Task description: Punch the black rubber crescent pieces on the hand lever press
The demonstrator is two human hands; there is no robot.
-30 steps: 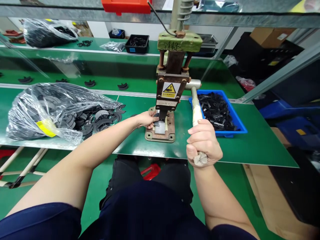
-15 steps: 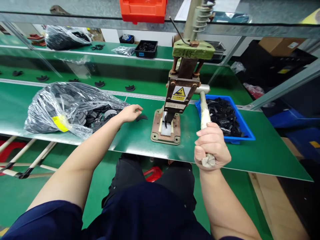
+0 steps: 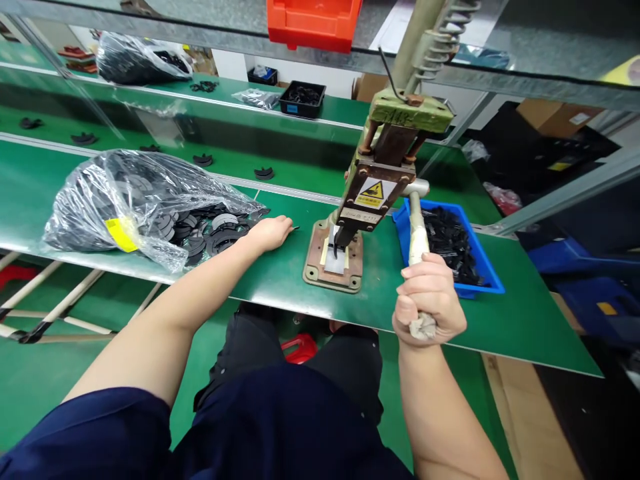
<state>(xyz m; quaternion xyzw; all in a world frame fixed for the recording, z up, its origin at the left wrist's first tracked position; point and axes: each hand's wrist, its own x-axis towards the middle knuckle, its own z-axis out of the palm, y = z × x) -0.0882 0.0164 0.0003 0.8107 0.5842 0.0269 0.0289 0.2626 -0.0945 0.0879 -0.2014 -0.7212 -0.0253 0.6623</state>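
Note:
My left hand (image 3: pixel 273 233) is closed over a small dark curved piece (image 3: pixel 295 229), whose tip shows past the fingers. Beside that wrist lies a clear plastic bag (image 3: pixel 90 207) spilling many black and grey curved pieces (image 3: pixel 225 230). My right hand (image 3: pixel 430 300) is wrapped round the wrapped lever handle (image 3: pixel 418 233) of a hand press (image 3: pixel 377 180). On the press base (image 3: pixel 313 267), under the ram, a black part (image 3: pixel 336 250) stands at a pale metal plate. To the right of the press is a blue tray (image 3: pixel 493 277) filled with black parts.
A rail and a lower green strip behind hold several dark curved pieces (image 3: pixel 264 173). Further back are a black bin (image 3: pixel 303 100) and another plastic bag (image 3: pixel 140 60). An orange bin (image 3: pixel 315 23) sits on the metal shelf overhead. The green table's front edge (image 3: pixel 310 312) runs before my legs.
My left hand has closed on the curved piece that lay beside its fingers on the table. My right hand keeps its hold on the lever. The whole view has shifted slightly.

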